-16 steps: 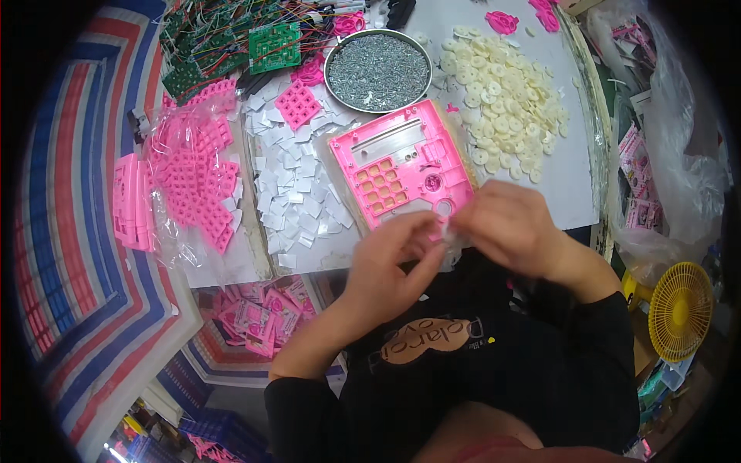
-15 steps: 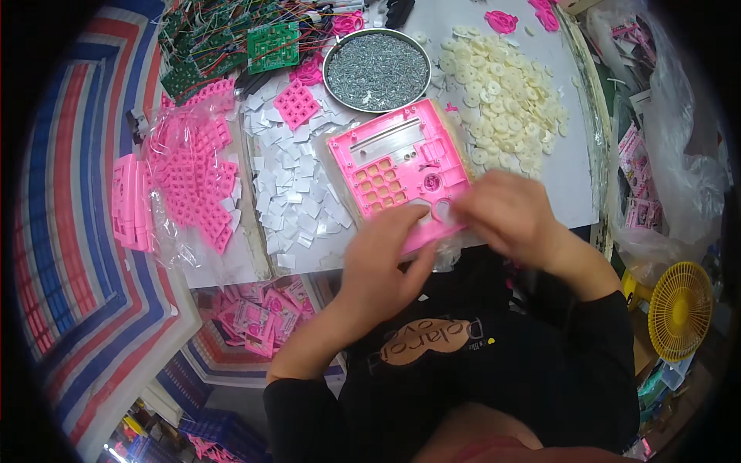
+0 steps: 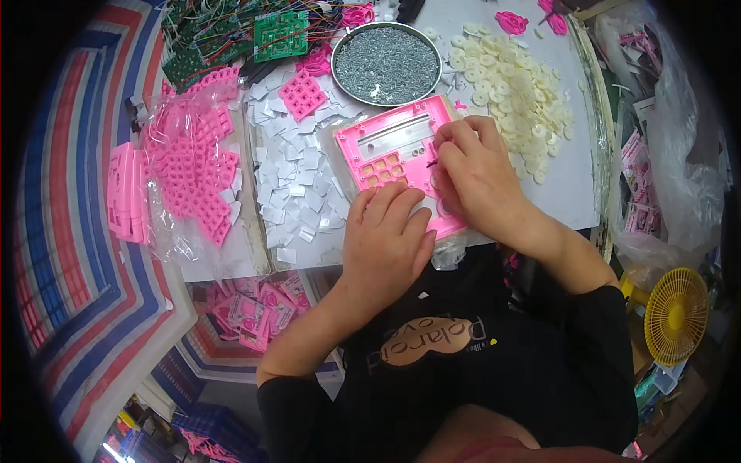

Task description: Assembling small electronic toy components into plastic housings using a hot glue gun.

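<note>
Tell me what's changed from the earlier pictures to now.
The right hand moved from the near right corner of the pink case to farther up its right side. The left hand now lies flatter, fingers over part of the grid of openings. The cream discs and white squares look unchanged.

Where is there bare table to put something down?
Bare white tabletop shows nearer you than the cream discs, between the right forearm and the table's right edge. The left is crowded: pink keypads, white squares and green circuit boards.
</note>
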`<state>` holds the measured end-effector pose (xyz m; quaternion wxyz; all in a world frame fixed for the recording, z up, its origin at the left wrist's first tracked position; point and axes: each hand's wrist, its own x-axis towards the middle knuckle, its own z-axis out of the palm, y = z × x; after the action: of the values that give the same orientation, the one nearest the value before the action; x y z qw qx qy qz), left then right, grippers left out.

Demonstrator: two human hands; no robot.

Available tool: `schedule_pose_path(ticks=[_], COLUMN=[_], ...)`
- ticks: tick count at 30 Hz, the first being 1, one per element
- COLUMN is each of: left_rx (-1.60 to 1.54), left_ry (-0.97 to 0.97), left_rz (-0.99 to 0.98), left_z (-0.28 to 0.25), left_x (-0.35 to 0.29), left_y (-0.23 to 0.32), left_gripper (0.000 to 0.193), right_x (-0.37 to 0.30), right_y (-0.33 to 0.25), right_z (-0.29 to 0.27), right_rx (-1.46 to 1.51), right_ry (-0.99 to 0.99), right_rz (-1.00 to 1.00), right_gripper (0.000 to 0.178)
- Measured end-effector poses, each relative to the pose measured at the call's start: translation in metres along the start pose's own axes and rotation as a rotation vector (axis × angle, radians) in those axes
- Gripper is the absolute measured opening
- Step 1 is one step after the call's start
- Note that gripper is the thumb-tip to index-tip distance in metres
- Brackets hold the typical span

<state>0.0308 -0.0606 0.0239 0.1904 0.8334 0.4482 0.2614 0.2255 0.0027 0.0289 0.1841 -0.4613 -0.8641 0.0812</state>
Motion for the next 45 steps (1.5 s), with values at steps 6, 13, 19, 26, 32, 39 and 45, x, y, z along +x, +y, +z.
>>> schedule_pose_path(ticks=[6, 13, 19, 26, 32, 39, 45], left_rx=[-0.230, 0.086, 0.156, -0.195, 0.422, -0.135, 0.477], left_ry=[-0.038, 0.331, 0.222, 0.338, -0.068, 0.268, 0.927], left_rz=[0.037, -0.421, -0.509, -0.575, -0.550, -0.600, 0.555], left_z=[-0.024, -0.068, -0.084, -0.145, -0.166, -0.114, -0.156], left_x=[0.012, 0.071, 0.098, 0.105, 0.147, 0.170, 0.149], left_y=[-0.023, -0.107, -0.136, -0.123, -0.217, -0.214, -0.148], left_gripper=[0.020, 0.022, 0.032, 0.028, 0.036, 0.036, 0.019], right_x=[-0.007, -0.003, -0.014, 0.001, 0.028, 0.011, 0.013], right_y=[-0.006, 0.001, 0.047, 0.043, 0.037, 0.047, 0.049], right_z=[0.012, 0.002, -0.031, -0.042, -0.039, -0.041, -0.049], right_rx=[0.052, 0.405, 0.610, 0.591, 0.636, 0.629, 0.707], right_ry=[0.078, 0.058, 0.247, 0.139, 0.086, 0.021, 0.055], right_rz=[0.094, 0.223, 0.239, 0.197, 0.090, 0.096, 0.112], right_gripper=[0.026, 0.027, 0.023, 0.017, 0.015, 0.012, 0.010])
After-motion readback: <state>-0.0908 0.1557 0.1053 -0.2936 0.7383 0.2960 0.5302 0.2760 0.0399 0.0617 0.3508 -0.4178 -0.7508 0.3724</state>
